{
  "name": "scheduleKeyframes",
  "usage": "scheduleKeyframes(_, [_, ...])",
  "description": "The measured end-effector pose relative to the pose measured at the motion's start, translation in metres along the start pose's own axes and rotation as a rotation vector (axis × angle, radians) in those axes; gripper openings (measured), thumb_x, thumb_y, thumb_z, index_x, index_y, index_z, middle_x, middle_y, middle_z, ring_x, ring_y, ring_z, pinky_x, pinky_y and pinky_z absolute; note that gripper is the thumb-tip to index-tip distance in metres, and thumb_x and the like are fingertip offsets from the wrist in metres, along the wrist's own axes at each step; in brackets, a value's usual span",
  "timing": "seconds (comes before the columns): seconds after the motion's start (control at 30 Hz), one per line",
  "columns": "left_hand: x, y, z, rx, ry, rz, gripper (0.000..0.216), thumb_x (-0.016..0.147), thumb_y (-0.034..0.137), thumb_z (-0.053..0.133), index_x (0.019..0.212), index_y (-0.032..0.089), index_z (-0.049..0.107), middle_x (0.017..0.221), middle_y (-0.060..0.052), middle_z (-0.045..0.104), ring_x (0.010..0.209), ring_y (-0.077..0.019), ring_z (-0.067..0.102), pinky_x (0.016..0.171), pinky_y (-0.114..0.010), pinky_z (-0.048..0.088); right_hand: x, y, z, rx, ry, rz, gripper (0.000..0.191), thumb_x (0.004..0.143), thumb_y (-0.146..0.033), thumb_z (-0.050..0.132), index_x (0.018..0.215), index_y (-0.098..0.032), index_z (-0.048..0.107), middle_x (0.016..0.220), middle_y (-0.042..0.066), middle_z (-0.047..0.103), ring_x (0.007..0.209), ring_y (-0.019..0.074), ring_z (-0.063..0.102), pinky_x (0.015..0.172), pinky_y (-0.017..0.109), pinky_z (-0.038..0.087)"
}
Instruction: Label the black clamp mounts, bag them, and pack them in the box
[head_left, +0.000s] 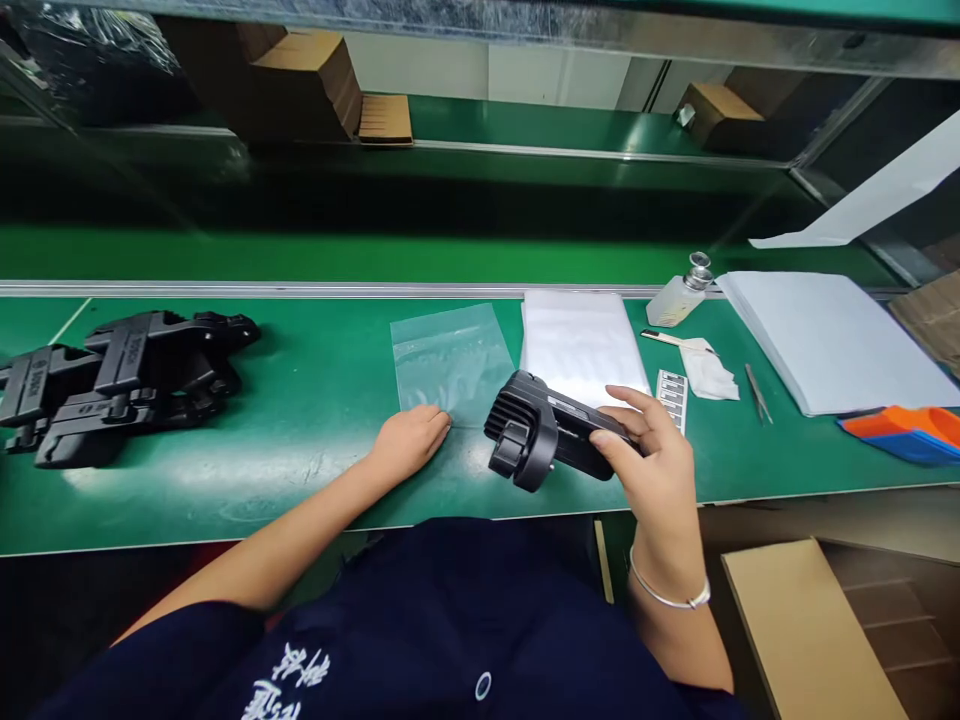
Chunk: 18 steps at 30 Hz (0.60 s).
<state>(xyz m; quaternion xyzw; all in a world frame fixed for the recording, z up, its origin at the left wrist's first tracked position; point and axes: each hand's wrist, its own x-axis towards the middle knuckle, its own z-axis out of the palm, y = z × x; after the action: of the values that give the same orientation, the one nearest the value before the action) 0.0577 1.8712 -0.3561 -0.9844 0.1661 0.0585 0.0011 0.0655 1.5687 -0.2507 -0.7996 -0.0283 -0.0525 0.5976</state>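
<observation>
My right hand [660,460] grips one end of a black plastic device [562,428] between thumb and fingers, above the green bench. Its far end is ribbed and has a knob-like block; a pale label strip runs along its top. My left hand [411,443] rests on the bench with its fingers curled, at the near edge of a clear plastic bag [450,355] lying flat. Whether those fingers pinch the bag is hidden. Right of it lies a stack of white translucent bags [581,340], partly behind the device. Several similar black devices [135,385] lie piled at the left.
Along the right are a clear bottle [671,303], a cutter-like tool [667,339], a white wipe [707,370], a label sheet [673,398], tweezers [757,393], white sheets [847,340] and an orange-and-blue tray [904,437]. Below stands a cardboard box [814,630]. A metal shelf edge [480,32] crosses overhead.
</observation>
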Motion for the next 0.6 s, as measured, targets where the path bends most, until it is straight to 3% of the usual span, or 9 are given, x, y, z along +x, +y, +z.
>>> scheduleKeyframes(0.2, [0.001, 0.003, -0.006, -0.041, -0.051, -0.055, 0.024, 0.098, 0.022, 0.042, 0.096, 0.017, 0.066, 0.087, -0.009, 0.066, 0.087, -0.0243, 0.062, 0.065, -0.031, 0.043, 0.002, 0.001, 0.003, 0.058, -0.035, 0.102, 0.046, 0.072, -0.037, 0.078, 0.114, -0.026, 0.064, 0.090, 0.003, 0.073, 0.081, 0.0202, 0.069, 0.072, 0.032, 0.055])
scheduleKeyframes(0.37, [0.000, 0.003, -0.004, -0.076, -0.022, -0.088, 0.022, 0.097, 0.023, 0.043, 0.104, 0.017, 0.063, 0.091, -0.009, 0.068, 0.089, -0.0241, 0.064, 0.070, -0.031, 0.046, 0.004, 0.002, 0.002, 0.044, -0.039, 0.115, 0.047, 0.072, -0.038, 0.078, 0.115, -0.026, 0.063, 0.091, 0.003, 0.073, 0.083, 0.0211, 0.069, 0.076, 0.034, 0.055])
scheduleKeyframes(0.47, [0.001, 0.002, -0.005, -0.105, -0.016, -0.116, 0.023, 0.098, 0.025, 0.041, 0.099, 0.018, 0.063, 0.091, -0.008, 0.069, 0.089, -0.0237, 0.065, 0.072, -0.031, 0.047, 0.009, 0.020, -0.002, 0.104, -0.067, 0.082, 0.050, 0.072, -0.042, 0.078, 0.116, -0.024, 0.062, 0.093, 0.005, 0.073, 0.084, 0.0224, 0.069, 0.076, 0.036, 0.055])
scheduleKeyframes(0.6, [0.004, 0.002, -0.013, -0.207, -0.002, -0.193, 0.026, 0.097, 0.027, 0.036, 0.091, 0.020, 0.061, 0.091, -0.007, 0.069, 0.086, -0.0231, 0.066, 0.067, -0.030, 0.047, 0.015, 0.065, -0.001, 0.285, -0.110, 0.034, 0.061, 0.069, -0.058, 0.074, 0.115, -0.022, 0.059, 0.094, 0.008, 0.072, 0.083, 0.0254, 0.070, 0.071, 0.038, 0.056])
